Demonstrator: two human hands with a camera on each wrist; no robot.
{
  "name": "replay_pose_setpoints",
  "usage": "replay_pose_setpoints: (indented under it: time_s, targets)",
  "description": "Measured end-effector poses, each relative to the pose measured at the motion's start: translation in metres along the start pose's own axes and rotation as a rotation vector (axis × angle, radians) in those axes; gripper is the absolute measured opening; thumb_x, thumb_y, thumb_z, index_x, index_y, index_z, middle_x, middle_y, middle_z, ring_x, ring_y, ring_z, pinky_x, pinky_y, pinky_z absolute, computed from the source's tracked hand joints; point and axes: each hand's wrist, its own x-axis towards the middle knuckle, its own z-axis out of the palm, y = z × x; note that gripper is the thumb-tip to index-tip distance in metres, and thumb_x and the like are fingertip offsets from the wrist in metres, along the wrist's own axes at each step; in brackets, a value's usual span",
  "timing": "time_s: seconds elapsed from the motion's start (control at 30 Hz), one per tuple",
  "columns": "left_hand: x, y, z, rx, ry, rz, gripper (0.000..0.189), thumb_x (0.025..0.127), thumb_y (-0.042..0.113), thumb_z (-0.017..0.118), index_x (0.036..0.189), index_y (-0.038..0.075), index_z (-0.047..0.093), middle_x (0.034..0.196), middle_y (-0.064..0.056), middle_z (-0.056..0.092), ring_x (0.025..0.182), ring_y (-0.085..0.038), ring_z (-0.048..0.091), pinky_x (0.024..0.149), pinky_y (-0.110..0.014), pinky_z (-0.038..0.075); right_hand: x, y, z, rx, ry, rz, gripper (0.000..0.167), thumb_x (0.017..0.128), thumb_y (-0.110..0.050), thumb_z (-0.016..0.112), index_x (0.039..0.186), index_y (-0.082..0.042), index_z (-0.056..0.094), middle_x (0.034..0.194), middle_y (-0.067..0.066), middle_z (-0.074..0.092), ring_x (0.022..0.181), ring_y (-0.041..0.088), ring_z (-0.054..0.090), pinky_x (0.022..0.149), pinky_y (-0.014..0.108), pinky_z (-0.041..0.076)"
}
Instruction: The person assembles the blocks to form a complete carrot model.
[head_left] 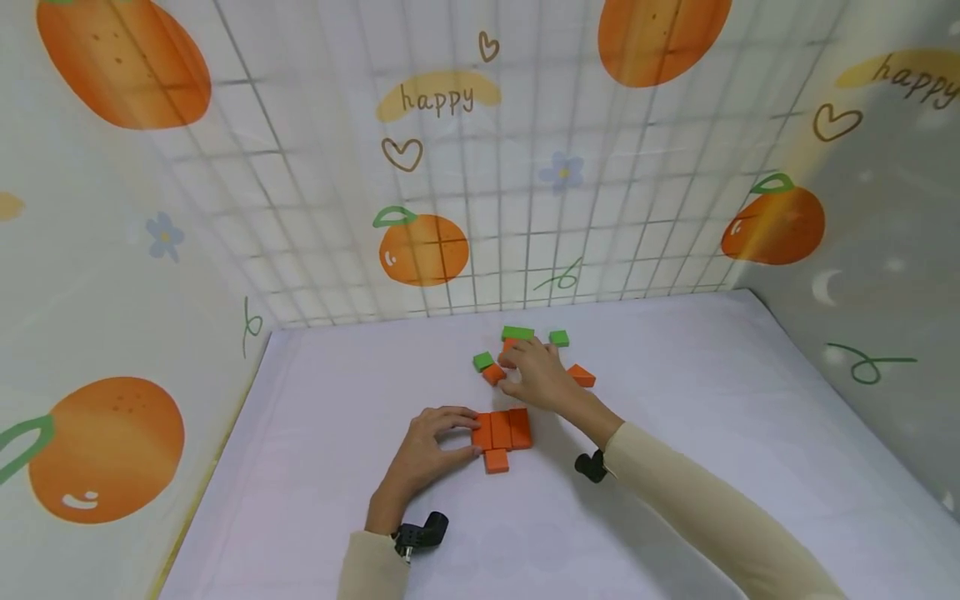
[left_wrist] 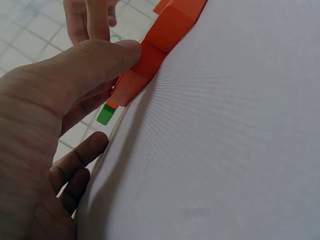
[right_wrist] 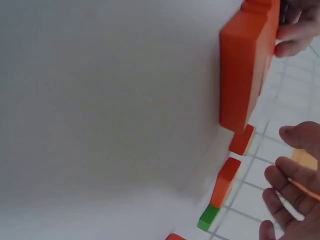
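Observation:
My left hand (head_left: 431,446) is at the left side of a group of orange blocks (head_left: 501,430), three lying side by side with a smaller orange block (head_left: 497,461) against their near edge. Thumb and fingertips hold the leftmost block at its near and far ends; in the left wrist view the thumb (left_wrist: 100,65) lies on orange. Above the scattered blocks farther back hovers my right hand (head_left: 536,373), fingers parted and nothing between them in the right wrist view. By its fingertips are a small orange block (head_left: 493,374) and a green block (head_left: 483,362).
A long green block (head_left: 518,333) lies at the back, with an orange block (head_left: 510,344) partly hidden by the right hand. A small green block (head_left: 559,338) and an orange triangular block (head_left: 582,377) lie to the right. A printed curtain (head_left: 315,208) encloses the white table (head_left: 300,500).

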Motion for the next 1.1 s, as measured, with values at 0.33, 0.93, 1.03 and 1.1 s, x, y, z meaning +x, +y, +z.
replay_pose_setpoints:
  time_s: [0.33, 0.93, 1.03, 1.1]
  targets:
    - [0.000, -0.002, 0.003, -0.008, 0.013, 0.027, 0.035, 0.083, 0.048, 0.079, 0.115, 0.035, 0.073, 0.128, 0.024, 0.060, 0.121, -0.009, 0.050, 0.107, -0.053, 0.030, 0.017, 0.013, 0.008, -0.076, -0.119, -0.114, 0.034, 0.092, -0.017, 0.071, 0.126, -0.011, 0.070, 0.133, 0.006, 0.061, 0.131, 0.030, 0.042, 0.096, 0.056, 0.033]
    - [0.000, 0.001, 0.000, 0.015, -0.011, -0.020, 0.034, 0.083, 0.045, 0.081, 0.114, 0.035, 0.074, 0.129, 0.023, 0.061, 0.119, -0.008, 0.050, 0.109, -0.050, 0.029, 0.006, 0.011, -0.001, -0.020, -0.052, -0.152, 0.028, 0.089, -0.019, 0.077, 0.116, -0.013, 0.074, 0.120, 0.005, 0.068, 0.119, 0.029, 0.050, 0.092, 0.053, 0.036]
    - [0.000, 0.002, 0.001, 0.024, -0.015, -0.031, 0.033, 0.083, 0.045, 0.080, 0.114, 0.036, 0.074, 0.128, 0.026, 0.059, 0.120, -0.007, 0.049, 0.110, -0.049, 0.029, -0.003, 0.010, -0.010, -0.022, -0.024, -0.166, 0.026, 0.089, -0.021, 0.077, 0.114, -0.014, 0.074, 0.119, 0.003, 0.067, 0.119, 0.028, 0.050, 0.094, 0.054, 0.036]
    - [0.000, 0.002, 0.001, 0.021, -0.015, -0.036, 0.032, 0.083, 0.045, 0.080, 0.114, 0.037, 0.074, 0.128, 0.027, 0.058, 0.120, -0.008, 0.049, 0.110, -0.050, 0.029, -0.011, 0.009, -0.015, -0.023, -0.009, -0.178, 0.025, 0.089, -0.023, 0.078, 0.113, -0.016, 0.075, 0.118, 0.002, 0.067, 0.118, 0.026, 0.050, 0.094, 0.052, 0.036]
